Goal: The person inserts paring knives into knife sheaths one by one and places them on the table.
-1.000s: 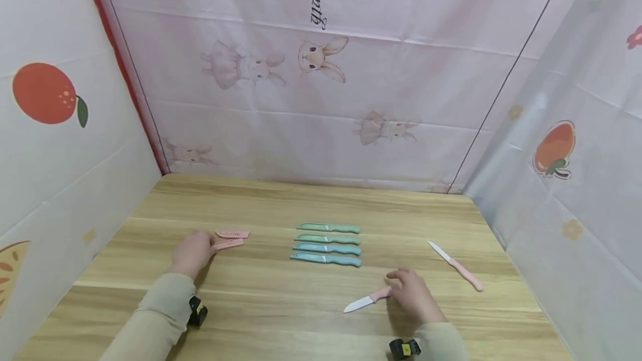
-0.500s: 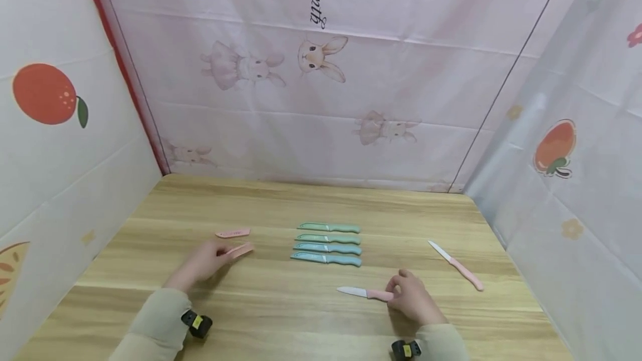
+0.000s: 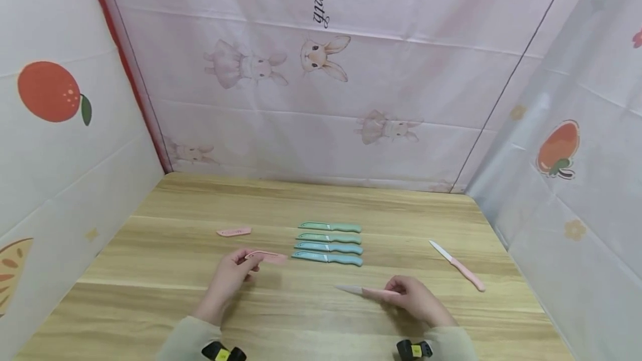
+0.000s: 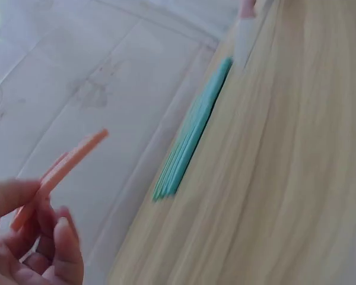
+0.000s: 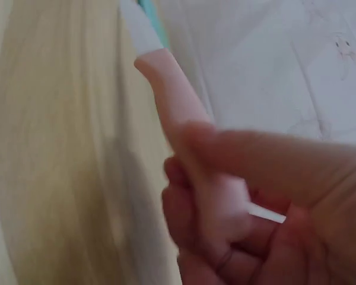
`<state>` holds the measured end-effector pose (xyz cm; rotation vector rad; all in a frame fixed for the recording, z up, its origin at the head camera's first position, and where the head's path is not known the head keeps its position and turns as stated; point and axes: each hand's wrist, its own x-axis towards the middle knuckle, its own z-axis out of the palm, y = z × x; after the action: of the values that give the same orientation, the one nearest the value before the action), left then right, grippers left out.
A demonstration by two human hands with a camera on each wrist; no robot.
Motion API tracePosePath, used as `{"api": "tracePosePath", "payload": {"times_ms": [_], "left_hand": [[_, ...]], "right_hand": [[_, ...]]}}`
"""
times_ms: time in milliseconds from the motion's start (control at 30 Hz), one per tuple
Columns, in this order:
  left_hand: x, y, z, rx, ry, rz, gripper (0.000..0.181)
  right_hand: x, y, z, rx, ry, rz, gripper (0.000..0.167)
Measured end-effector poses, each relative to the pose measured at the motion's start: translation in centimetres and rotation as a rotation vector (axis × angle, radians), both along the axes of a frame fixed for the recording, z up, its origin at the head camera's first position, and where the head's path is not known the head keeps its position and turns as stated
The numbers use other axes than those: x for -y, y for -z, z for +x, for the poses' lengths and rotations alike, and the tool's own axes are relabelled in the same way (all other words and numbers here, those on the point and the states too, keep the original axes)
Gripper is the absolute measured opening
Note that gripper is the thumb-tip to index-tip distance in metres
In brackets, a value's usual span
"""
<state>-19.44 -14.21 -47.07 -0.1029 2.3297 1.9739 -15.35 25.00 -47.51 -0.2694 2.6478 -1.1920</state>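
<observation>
In the head view my left hand (image 3: 232, 276) pinches a pink sheath (image 3: 273, 258) between thumb and fingers; the left wrist view shows this sheath (image 4: 71, 163) held off the table. My right hand (image 3: 415, 298) grips the pink handle of a knife (image 3: 377, 293), its white blade pointing left toward the sheath, with a gap between them. In the right wrist view the thumb lies along the pink handle (image 5: 181, 101). Another pink sheath (image 3: 234, 232) lies behind my left hand. A second pink knife (image 3: 462, 272) lies bare at the right.
Two green knives (image 3: 346, 228) and two blue knives (image 3: 343, 259), all in sheaths, lie in a row at the middle of the wooden table (image 3: 311, 199). Printed cloth (image 3: 281, 138) stands behind the table and at both sides.
My left hand has moved right, lifting one pink sheath away from the other. The knife in my right hand has turned from slanting toward the near edge to nearly level, pointing left.
</observation>
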Motion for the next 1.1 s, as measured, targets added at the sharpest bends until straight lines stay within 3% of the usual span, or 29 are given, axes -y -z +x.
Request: {"api": "tracePosePath", "payload": {"times_ms": [200,267,367,500,600,767,933,1100], "left_hand": [[-2.2,0.7,0.9,0.060,0.061,0.321,0.024],[-2.9,0.9,1.0,0.074,0.094,0.375,0.028],[-4.0,1.3,1.2,0.070,0.119,0.402,0.033],[-5.5,1.3,1.5,0.061,0.080,0.436,0.033],[-6.6,1.0,1.8,0.051,0.061,0.443,0.032],[-8.1,0.4,2.1,0.040,0.091,0.422,0.030],[-8.5,0.1,2.4,0.032,0.138,0.437,0.030],[-8.6,-0.1,2.8,0.027,0.167,0.464,0.029]], "right_hand": [[0.5,-0.6,-0.2,0.027,0.128,-0.162,0.030],[0.8,-0.9,-0.2,0.048,0.192,-0.252,0.033],[1.3,-1.1,-0.3,0.071,0.296,-0.384,0.034],[2.3,-1.0,-0.5,0.065,0.431,-0.559,0.029],[3.4,-1.0,-0.6,-0.008,0.533,-0.626,0.025],[5.7,-1.0,-0.3,-0.226,0.661,-0.770,0.018],[7.5,-1.0,-0.1,-0.381,0.696,-1.017,0.015],[8.4,-1.1,-0.1,-0.386,0.682,-1.106,0.014]]}}
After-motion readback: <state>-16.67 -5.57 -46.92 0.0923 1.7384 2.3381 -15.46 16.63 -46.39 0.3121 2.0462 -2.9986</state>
